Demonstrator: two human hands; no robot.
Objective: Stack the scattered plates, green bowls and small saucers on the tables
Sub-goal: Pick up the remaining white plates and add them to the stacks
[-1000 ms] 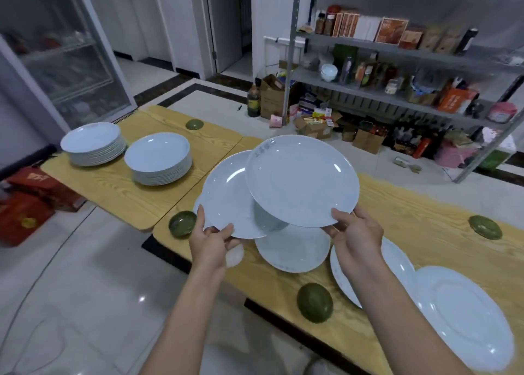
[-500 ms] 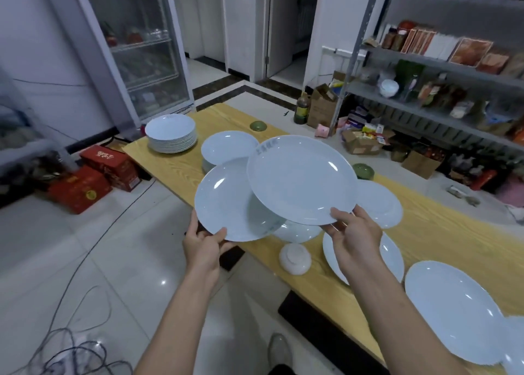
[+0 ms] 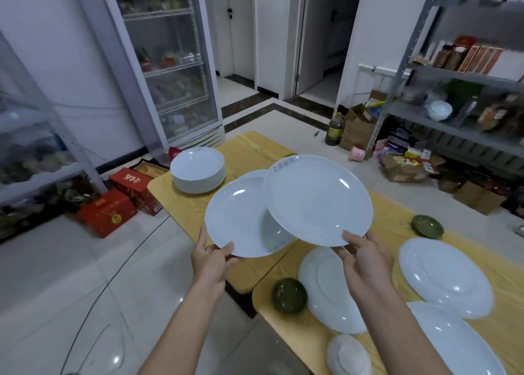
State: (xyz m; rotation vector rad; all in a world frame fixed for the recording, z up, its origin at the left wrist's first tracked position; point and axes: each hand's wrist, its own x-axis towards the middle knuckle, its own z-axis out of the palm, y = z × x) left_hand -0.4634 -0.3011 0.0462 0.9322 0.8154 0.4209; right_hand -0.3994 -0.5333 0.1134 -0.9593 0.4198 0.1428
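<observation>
Above the gap btwn two yellow wood benches, both hands hold one white plate each, clear of the bench tops. Left hand [image 3: 211, 261] grips the near rim of the left plate [image 3: 241, 221], thumb on top, fingers curled under. Right hand [image 3: 365, 261] pinches the near rim of the right plate [image 3: 317, 198], thumb on top, fingers beneath. Right plate sits higher & overlaps the left plate's right edge; whether they touch, can't tell. Both are face up, tilted a bit toward the camera. Faint print on the right plate's far rim is too blurred to read. On the far bench [image 3: 249, 147], near its left corner, stands a tall plate stack [image 3: 198, 170]; a small green dish [image 3: 290, 155] peeks out just behind the right plate. On the near bench [image 3: 397, 218]: an upturned green bowl [image 3: 289, 295] by the left edge, just beside a face-down plate [image 3: 323, 289] partly hidden by the right forearm; a second face-down plate [image 3: 445, 275] further right; a third plate [image 3: 453, 343] at lower right, which way up unclear; a small white saucer [image 3: 348, 354], upside down, at the near edge; an upright green bowl [image 3: 427, 226] toward the far side. Red boxes [image 3: 107, 213] & a thin cable lie on the floor at left. Glass-door fridge [image 3: 170, 62] at back, metal rack [image 3: 453, 91] w/ goods at right.
</observation>
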